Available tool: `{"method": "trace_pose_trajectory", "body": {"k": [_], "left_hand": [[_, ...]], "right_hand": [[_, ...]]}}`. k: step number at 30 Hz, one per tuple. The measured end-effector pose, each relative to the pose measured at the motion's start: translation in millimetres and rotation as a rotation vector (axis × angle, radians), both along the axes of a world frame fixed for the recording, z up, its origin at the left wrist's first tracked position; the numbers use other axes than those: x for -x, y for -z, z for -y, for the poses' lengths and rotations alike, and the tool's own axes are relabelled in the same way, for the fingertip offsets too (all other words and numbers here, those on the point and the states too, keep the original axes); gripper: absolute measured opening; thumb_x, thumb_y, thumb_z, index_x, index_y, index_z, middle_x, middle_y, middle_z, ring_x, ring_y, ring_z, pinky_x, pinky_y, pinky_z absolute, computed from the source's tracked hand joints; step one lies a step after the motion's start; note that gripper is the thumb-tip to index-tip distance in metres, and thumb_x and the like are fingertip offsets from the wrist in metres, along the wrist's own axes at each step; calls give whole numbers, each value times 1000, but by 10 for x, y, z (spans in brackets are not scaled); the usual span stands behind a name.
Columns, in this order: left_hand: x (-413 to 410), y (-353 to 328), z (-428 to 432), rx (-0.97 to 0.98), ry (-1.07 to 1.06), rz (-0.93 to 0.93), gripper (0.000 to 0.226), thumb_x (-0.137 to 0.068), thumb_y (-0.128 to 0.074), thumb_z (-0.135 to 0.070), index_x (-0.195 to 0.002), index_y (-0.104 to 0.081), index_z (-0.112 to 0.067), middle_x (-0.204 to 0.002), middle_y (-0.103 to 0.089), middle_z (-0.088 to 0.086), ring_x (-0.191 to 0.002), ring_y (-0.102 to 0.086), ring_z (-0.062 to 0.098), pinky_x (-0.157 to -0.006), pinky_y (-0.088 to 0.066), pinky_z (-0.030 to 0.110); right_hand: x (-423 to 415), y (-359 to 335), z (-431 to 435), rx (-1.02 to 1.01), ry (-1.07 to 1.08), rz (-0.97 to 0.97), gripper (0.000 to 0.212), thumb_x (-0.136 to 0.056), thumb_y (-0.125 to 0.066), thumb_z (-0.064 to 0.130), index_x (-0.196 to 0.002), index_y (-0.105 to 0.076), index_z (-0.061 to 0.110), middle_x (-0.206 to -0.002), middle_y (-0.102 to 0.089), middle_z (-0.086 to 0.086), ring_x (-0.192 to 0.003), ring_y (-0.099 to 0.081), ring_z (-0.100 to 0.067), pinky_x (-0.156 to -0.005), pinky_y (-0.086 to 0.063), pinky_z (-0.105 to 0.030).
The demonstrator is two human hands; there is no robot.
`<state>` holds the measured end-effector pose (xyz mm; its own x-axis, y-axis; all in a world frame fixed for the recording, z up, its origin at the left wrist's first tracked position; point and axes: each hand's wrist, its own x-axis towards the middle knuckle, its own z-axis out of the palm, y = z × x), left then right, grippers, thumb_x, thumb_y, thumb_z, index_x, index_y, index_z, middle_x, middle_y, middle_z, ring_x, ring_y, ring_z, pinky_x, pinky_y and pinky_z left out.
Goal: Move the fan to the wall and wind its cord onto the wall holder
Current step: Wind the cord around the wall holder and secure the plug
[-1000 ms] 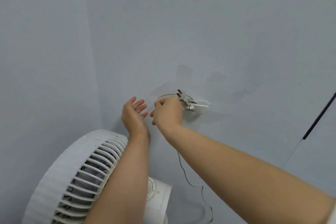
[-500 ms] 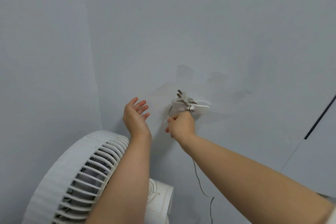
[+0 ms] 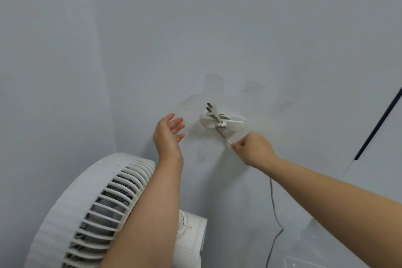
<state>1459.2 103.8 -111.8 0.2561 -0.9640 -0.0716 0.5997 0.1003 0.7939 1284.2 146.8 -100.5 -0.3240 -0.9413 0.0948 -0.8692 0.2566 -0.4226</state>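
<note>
A white fan (image 3: 91, 209) stands in the wall corner at lower left, its grille partly behind my left forearm. The white wall holder (image 3: 230, 124) is stuck on the grey wall, with the plug (image 3: 212, 111) resting on top and some cord wrapped around it. My right hand (image 3: 254, 150) sits below and right of the holder, pinching the grey cord (image 3: 274, 224), which runs taut up to the holder and hangs down the wall behind my arm. To the left of the holder my left hand (image 3: 168, 137) is raised with fingers spread, touching nothing.
The grey wall shows patchy marks around the holder. A dark strip (image 3: 378, 124) runs diagonally at the right edge. The fan's control dial (image 3: 182, 224) and base are at the bottom centre.
My right hand has circled from left of the holder, down under it, to its lower right, carrying the cord around. My left hand has stayed put, open.
</note>
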Motion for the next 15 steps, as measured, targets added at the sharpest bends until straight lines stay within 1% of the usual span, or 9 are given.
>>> {"method": "trace_pose_trajectory", "body": {"k": [1,3,4,5,6,7,9,11,15], "left_hand": [[1,5,-3,0,3,3,29,-91,-39,-23,-107,-60,-13,-87,-67,4,-79,-62,15,-70,-46,27],[7,9,-7,-3,7,5,29,-91,-39,-22,-107,-61,-13,-87,-67,4,-80,-62,15,-70,-46,27],[8,7,-8,-5,7,5,29,-91,-39,-22,-107,-61,-13,-87,-67,4,-80,-62,15,-69,-46,27],[5,5,-5,-7,6,3,29,-90,-39,-22,-107,-61,-12,-86,-67,4,-80,-62,15,-69,-46,27],[4,2,2,-9,3,1,29,-90,-39,-22,-107,-61,-12,-86,-67,4,-79,-62,15,-69,-46,27],[0,1,7,-11,0,-1,29,-90,-39,-21,-107,-61,-12,-86,-67,4,-79,-62,15,-69,-46,27],[-15,4,17,-14,-12,-10,29,-90,-39,-21,-106,-61,-12,-86,-66,4,-79,-61,15,-68,-46,27],[-46,12,16,-15,-43,-31,28,-89,-40,-20,-106,-61,-11,-85,-66,5,-78,-61,16,-66,-46,26],[-116,20,29,-25,-119,-53,25,-89,-40,-18,-102,-60,-12,-84,-66,4,-77,-62,16,-65,-46,26]], "right_hand": [[58,-72,-9,-15,12,-47,43,-89,-56,37,-56,-52,10,-58,-50,-8,-67,-50,-28,-63,-37,-26],[174,-239,-20,-27,34,-103,40,-86,-58,46,-75,-67,8,-68,-55,-10,-69,-52,-26,-63,-38,-25],[217,-328,-23,-39,46,-107,44,-84,-60,49,-81,-69,6,-69,-56,-11,-65,-52,-26,-61,-38,-26],[250,-420,-22,-55,51,-68,46,-83,-61,50,-79,-68,4,-65,-54,-11,-57,-50,-26,-56,-38,-26],[284,-505,-15,-60,47,64,46,-83,-62,48,-72,-64,3,-59,-52,-11,-46,-44,-23,-48,-35,-24],[307,-591,-18,-65,43,265,43,-85,-63,43,-64,-57,6,-52,-48,-10,-36,-36,-19,-40,-29,-20],[336,-745,-25,-77,54,643,40,-90,-59,34,-59,-45,12,-40,-39,-2,-26,-22,-10,-33,-18,-11],[323,-827,-52,-89,84,795,39,-94,-52,34,-62,-43,14,-36,-36,3,-24,-19,-7,-31,-13,-10],[230,-911,-77,-132,104,997,39,-99,-41,31,-65,-43,13,-34,-37,4,-23,-20,-6,-29,-13,-10]]}}
